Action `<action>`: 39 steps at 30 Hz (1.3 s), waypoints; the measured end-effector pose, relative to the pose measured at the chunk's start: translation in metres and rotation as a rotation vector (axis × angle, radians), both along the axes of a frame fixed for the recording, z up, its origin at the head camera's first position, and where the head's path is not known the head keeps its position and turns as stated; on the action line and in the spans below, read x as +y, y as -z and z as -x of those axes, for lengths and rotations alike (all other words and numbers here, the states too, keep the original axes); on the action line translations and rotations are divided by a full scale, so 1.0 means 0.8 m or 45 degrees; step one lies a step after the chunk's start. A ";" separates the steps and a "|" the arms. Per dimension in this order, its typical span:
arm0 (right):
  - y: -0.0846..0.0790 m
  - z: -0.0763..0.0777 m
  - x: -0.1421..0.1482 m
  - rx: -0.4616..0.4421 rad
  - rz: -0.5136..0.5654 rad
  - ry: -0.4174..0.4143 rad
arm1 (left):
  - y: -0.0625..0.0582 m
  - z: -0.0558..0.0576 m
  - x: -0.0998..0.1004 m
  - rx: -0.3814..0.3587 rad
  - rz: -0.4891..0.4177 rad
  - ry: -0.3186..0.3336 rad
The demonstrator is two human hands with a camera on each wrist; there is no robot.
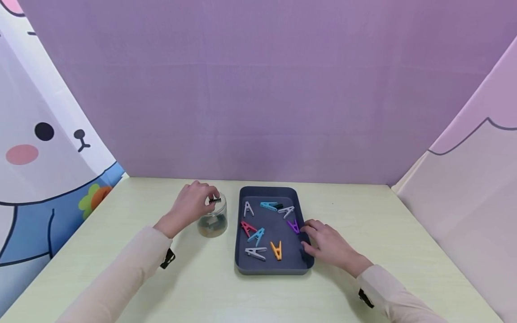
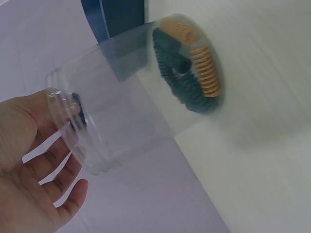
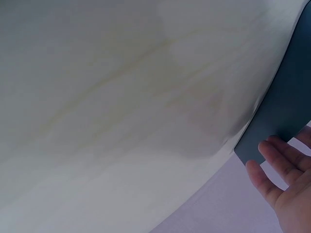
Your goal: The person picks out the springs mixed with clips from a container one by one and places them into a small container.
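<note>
My left hand [image 1: 196, 202] pinches a small black coil [image 1: 215, 200] at the mouth of a clear jar [image 1: 213, 228]. From the left wrist view, the jar [image 2: 121, 92] has a threaded rim, and the dark coil [image 2: 77, 111] shows at its mouth by the fingers. Dark and orange coils [image 2: 205, 73] lie on the jar's bottom. My right hand [image 1: 329, 244] rests at the right rim of a dark grey tray [image 1: 278, 269], beside a purple clip [image 1: 293, 226]. In the right wrist view its loosely bent fingers [image 3: 282, 158] lie by the tray's outer wall [image 3: 282, 111].
Several plastic clips lie spread in the tray, among them a red clip [image 1: 248, 228], a yellow clip [image 1: 276, 250] and a blue clip [image 1: 256, 236]. A small black piece [image 1: 278, 206] lies near the far blue clip [image 1: 268, 205]. A purple backdrop [image 1: 258, 98] stands behind the pale table [image 1: 355, 215].
</note>
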State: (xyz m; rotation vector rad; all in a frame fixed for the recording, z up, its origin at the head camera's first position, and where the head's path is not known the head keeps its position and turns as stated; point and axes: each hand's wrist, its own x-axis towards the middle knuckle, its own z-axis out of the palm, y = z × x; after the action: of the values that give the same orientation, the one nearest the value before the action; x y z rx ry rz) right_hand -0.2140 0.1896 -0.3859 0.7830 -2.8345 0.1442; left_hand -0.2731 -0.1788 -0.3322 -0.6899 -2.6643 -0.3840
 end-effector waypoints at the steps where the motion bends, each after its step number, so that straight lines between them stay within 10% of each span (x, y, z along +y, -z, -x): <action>1: 0.000 0.000 0.000 -0.001 0.000 0.001 | 0.002 0.000 -0.001 -0.002 -0.005 -0.004; 39: 0.000 0.000 0.000 0.006 -0.001 0.002 | 0.005 0.007 0.004 -0.040 -0.057 0.006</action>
State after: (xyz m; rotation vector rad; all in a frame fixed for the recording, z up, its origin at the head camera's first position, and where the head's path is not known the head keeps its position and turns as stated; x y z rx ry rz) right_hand -0.2138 0.1893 -0.3861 0.7801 -2.8308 0.1404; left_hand -0.2785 -0.1757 -0.3361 -0.6823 -2.6757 -0.4578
